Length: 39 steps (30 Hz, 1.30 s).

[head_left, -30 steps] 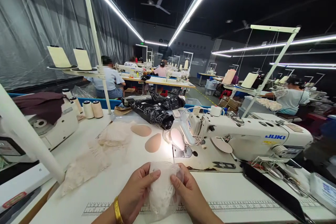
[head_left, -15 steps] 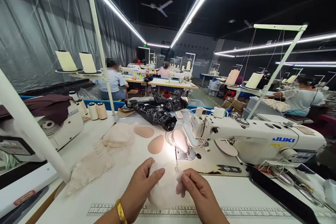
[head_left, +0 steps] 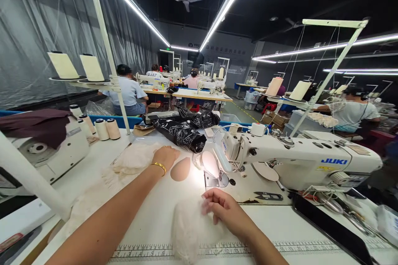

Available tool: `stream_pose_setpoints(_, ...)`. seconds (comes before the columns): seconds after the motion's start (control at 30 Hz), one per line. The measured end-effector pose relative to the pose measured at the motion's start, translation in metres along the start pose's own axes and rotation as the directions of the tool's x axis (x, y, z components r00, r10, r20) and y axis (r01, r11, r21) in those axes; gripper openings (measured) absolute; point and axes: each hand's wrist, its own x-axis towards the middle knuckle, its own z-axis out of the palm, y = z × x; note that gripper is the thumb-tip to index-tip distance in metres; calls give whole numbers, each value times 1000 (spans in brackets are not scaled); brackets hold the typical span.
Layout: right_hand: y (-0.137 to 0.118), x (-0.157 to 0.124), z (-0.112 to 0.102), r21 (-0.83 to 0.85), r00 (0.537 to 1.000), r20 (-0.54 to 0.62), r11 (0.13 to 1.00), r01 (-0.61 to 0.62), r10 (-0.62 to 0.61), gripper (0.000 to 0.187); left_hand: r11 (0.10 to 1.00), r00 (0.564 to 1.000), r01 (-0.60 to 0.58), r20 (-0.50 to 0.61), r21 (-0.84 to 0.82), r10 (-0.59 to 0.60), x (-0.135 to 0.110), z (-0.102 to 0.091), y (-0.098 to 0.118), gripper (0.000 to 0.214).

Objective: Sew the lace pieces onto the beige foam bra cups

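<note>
My left hand (head_left: 166,155) is stretched far out over the table and lies on a beige foam cup pad, its fingers hidden past the knuckles. A second beige cup pad (head_left: 180,169) lies just right of it. My right hand (head_left: 221,205) pinches the edge of a white lace piece (head_left: 189,227) that rests on the table near the printed ruler (head_left: 155,252). The white JUKI sewing machine (head_left: 298,161) stands to the right, its needle area lit.
A heap of cream lace (head_left: 132,159) lies left of the pads. Black plastic bags (head_left: 182,132) sit behind them. Thread cones (head_left: 104,129) and another machine (head_left: 46,145) stand at the left. Scissors (head_left: 334,207) lie at the right. Other people sew at tables beyond.
My left hand has let go of the lace piece and reached forward to the far cup pad. My right hand still holds the lace, now lower on the table.
</note>
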Motion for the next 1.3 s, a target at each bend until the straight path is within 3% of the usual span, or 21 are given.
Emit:
stream_pose_setpoints(0.1, -3, 5, -1, -7, 998, 18, 998, -59, 59, 32, 1000, 1000, 0, -30, -28, -1, 0, 2, 1, 32)
stream_pose_setpoints(0.2, -6, 14, 0, -57, 995, 34, 994, -89, 91, 36, 994, 992, 4, -124, -110, -17, -10, -10, 5, 23)
stream_pose_setpoints(0.3, -7, 19, 1, -64, 995, 38, 994, -87, 90, 32, 971, 971, -2, -233, -238, -55, -38, -28, 13, 19)
stream_pose_setpoints(0.37, -8, 19, 1, -52, 995, 44, 995, -88, 90, 30, 925, 968, -29, -242, -379, -69, -69, -39, 20, 26)
stream_pose_setpoints(0.4, -9, 18, 1, -46, 995, 47, 995, -90, 92, 30, 878, 973, -43, -220, -477, -72, -87, -42, 23, 32)
stream_pose_setpoints(0.43, -9, 17, 1, -41, 994, 50, 995, -92, 94, 31, 720, 986, -33, -142, -693, -91, -104, -43, 26, 41)
stream_pose_setpoints(0.5, -11, 14, 1, -32, 994, 58, 995, -94, 96, 36, 463, 993, 88, 41, -882, -110, -137, -38, 31, 47)
stream_pose_setpoints(0.53, -12, 13, 2, -25, 994, 63, 996, -91, 92, 41, 387, 989, 134, 100, -912, -108, -150, -32, 32, 47)
stream_pose_setpoints(0.6, -13, 11, 3, -20, 995, 73, 997, -72, 73, 50, 346, 984, 173, 143, -922, -110, -169, -17, 30, 41)
stream_pose_setpoints(0.73, -17, 5, 8, -58, 999, 51, 998, 8, -5, 46, 497, 988, 154, 143, -854, -61, -180, 1, 23, 29)
stream_pose_setpoints(0.8, -20, 2, 12, -79, 999, 28, 996, 48, -46, 37, 590, 987, 119, 157, -799, 14, -177, -8, 23, 30)
stream_pose_setpoints(0.9, -30, -8, 18, -155, 995, 64, 984, 87, -78, 27, 656, 977, -12, 130, -755, 169, -166, -35, 30, 41)
stream_pose_setpoints(0.97, -40, -15, 21, -235, 989, 116, 965, 120, -95, 22, 687, 932, -89, 183, -721, 312, -155, -48, 37, 50)
stream_pose_setpoints(1.0, -46, -19, 22, -270, 985, 136, 952, 144, -110, 19, 706, 886, -121, 244, -697, 393, -150, -50, 41, 51)
stream_pose_setpoints(1.07, -57, -26, 19, -358, 977, 136, 911, 203, -164, 15, 746, 784, -189, 358, -639, 506, -137, -47, 45, 35)
stream_pose_setpoints(1.1, -61, -28, 17, -422, 971, 108, 875, 239, -213, 14, 761, 757, -224, 383, -609, 529, -131, -43, 46, 25)
stream_pose_setpoints(1.13, -65, -29, 14, -495, 957, 65, 823, 278, -284, 14, 774, 758, -257, 376, -579, 533, -125, -40, 46, 19)
stream_pose_setpoints(1.2, -70, -30, 9, -646, 876, -21, 676, 356, -481, 13, 794, 821, -320, 267, -517, 504, -115, -35, 44, 18)
stream_pose_setpoints(1.3, -65, -25, 6, -758, 686, -30, 464, 459, -727, 15, 807, 880, -420, 31, -415, 474, -105, -37, 37, 18)
